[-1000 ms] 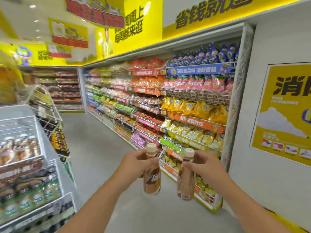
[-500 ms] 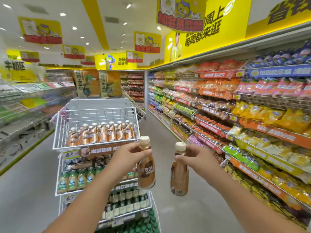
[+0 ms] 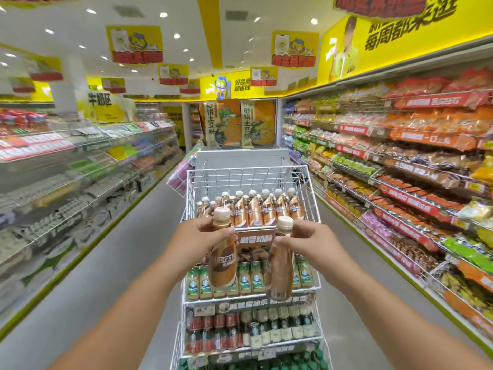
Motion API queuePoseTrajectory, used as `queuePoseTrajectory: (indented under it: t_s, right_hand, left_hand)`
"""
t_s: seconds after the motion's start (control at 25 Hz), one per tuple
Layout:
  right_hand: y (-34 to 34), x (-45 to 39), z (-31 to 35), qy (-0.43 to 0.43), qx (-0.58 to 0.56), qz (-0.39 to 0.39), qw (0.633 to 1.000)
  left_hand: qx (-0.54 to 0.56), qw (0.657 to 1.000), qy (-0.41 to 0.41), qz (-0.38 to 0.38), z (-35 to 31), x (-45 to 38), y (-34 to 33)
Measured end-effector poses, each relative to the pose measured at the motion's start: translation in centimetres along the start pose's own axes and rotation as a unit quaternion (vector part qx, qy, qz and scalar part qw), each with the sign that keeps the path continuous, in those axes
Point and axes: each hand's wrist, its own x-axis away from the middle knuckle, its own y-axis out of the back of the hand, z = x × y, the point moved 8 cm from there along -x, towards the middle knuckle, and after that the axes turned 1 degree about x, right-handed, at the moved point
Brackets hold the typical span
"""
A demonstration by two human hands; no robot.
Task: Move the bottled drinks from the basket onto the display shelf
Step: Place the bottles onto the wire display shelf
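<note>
My left hand (image 3: 197,237) grips a brown Nescafe coffee bottle (image 3: 222,263) by its neck, upright, cap up. My right hand (image 3: 306,243) grips a second brown coffee bottle (image 3: 280,273) the same way. Both bottles hang side by side in front of a white wire display shelf (image 3: 310,193). Its top tier holds a row of matching coffee bottles (image 3: 256,209) at the back, with free space in front of them. No basket is in view.
Lower tiers of the wire rack hold green-labelled bottles (image 3: 248,280) and dark bottles (image 3: 240,332). Long snack shelves (image 3: 400,166) line the right side, chilled shelves (image 3: 66,166) the left. Grey aisle floor (image 3: 133,249) runs on both sides of the rack.
The view has swung left from the snack shelves until the wire rack stands straight ahead. Both hands still hold their bottles, now right in front of the rack's top tier.
</note>
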Motion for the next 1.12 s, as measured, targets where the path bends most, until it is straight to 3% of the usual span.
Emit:
queuePoseTrajectory:
  t_s: [0.28,0.72,0.88,1.12]
  right_hand:
    - [-6.7,-10.7,-0.7,0.005,0.014,0.052,0.999]
    - [-11.9,-31.1,-5.2,0.017,-0.035,0.116,0.992]
    - [-14.8,-35.6,-6.2,0.005,-0.042,0.136,0.99]
    - [-18.7,-39.0,-7.7,-0.014,-0.022,0.136,0.99]
  left_hand:
    - [0.016,0.998,0.024,-0.061,3.2,-9.2,5.6]
    - [-0.055,0.99,0.048,-0.118,7.6,-27.9,6.3]
    - [-0.112,0.981,0.053,-0.147,9.3,-32.4,6.9]
    - [-0.207,0.968,0.073,-0.123,11.4,-36.0,6.6]
